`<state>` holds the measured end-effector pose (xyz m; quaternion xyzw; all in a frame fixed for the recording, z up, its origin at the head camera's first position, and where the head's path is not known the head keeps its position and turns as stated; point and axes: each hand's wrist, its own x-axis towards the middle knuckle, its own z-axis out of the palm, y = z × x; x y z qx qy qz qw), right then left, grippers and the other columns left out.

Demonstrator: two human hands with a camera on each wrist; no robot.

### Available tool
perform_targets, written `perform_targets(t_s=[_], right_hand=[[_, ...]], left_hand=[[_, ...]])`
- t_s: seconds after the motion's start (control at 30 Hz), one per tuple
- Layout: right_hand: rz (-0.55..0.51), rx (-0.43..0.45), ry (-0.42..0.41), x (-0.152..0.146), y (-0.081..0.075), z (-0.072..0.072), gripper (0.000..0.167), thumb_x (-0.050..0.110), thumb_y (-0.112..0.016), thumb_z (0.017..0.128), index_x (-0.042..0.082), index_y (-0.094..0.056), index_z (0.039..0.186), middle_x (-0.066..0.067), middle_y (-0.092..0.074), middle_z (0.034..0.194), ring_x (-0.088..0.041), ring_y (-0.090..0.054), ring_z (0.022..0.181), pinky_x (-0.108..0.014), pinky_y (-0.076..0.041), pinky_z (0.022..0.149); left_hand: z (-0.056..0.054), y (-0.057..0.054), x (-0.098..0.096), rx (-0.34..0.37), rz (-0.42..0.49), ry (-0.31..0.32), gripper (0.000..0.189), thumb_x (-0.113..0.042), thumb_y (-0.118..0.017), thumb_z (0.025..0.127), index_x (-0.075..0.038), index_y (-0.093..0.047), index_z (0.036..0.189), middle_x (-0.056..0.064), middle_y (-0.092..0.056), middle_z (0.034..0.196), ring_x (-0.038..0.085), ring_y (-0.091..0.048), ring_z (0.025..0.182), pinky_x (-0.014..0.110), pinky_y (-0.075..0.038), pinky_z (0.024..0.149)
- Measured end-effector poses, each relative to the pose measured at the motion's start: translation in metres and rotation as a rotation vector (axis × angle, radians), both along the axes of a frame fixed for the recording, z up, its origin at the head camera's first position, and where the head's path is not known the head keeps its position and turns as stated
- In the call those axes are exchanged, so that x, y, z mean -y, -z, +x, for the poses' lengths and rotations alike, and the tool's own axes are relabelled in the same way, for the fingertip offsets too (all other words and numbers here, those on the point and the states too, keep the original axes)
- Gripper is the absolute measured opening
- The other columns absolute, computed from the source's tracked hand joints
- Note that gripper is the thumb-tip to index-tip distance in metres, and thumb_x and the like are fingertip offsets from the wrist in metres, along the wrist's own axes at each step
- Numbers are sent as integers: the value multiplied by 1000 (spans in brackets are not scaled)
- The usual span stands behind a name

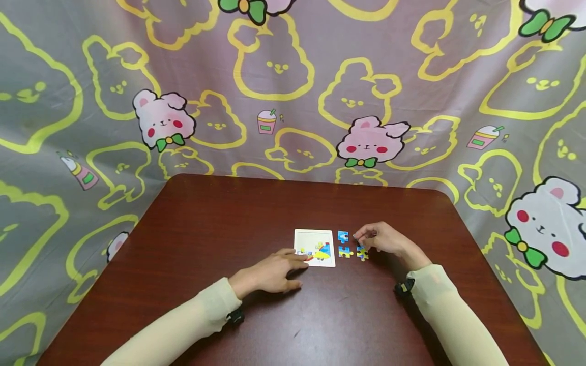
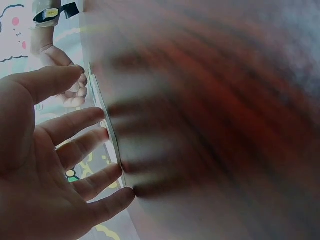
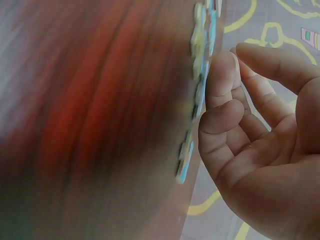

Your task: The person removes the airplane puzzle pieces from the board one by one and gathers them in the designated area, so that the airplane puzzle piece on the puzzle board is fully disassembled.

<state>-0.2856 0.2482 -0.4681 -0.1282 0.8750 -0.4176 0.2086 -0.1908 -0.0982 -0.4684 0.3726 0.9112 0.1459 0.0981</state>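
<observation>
My left hand (image 1: 274, 272) lies with its fingers spread, the fingertips over the left part of a white-framed jigsaw board (image 1: 316, 264). In the left wrist view the fingers (image 2: 97, 181) reach to the thin edge of the board (image 2: 116, 145). Part of a colourful picture fills the board's lower half; the upper half is pale. My right hand (image 1: 383, 239) is bent over the loose jigsaw pieces, thumb and forefinger tips together. Small bluish bits show by those fingertips; I cannot tell whether they pinch a piece. The right wrist view shows the curled fingers (image 3: 225, 115) close beside the pieces (image 3: 200, 45).
Right of the board lie a blue jigsaw piece (image 1: 343, 236), a blue and yellow piece (image 1: 344, 252) and another yellowish piece (image 1: 362, 253). All of this is on a dark reddish-brown table (image 1: 229, 213). A patterned cloth (image 1: 293, 112) hangs behind and beside it.
</observation>
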Motion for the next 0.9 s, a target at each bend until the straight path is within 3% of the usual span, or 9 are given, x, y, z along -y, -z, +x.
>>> perform_targets(t_s=[0.4,0.9], right_hand=[[-34,-32,-40,33,-4,-5,20,13,-69,92,4,-71,110,-12,-72,93,-21,-66,77,-33,-50,59],[-32,-65,-94,70,1,-3,17,7,-69,89,7,-73,105,-9,-76,95,-16,-62,71,-28,-49,59]], left_hand=[[0,-1,1,-1,10,6,51,-33,-66,93,-11,-60,138,2,-50,153,35,-40,144,50,-35,118],[1,-1,1,7,18,-3,49,-32,-67,92,-12,-61,137,2,-51,152,36,-40,144,54,-37,115]])
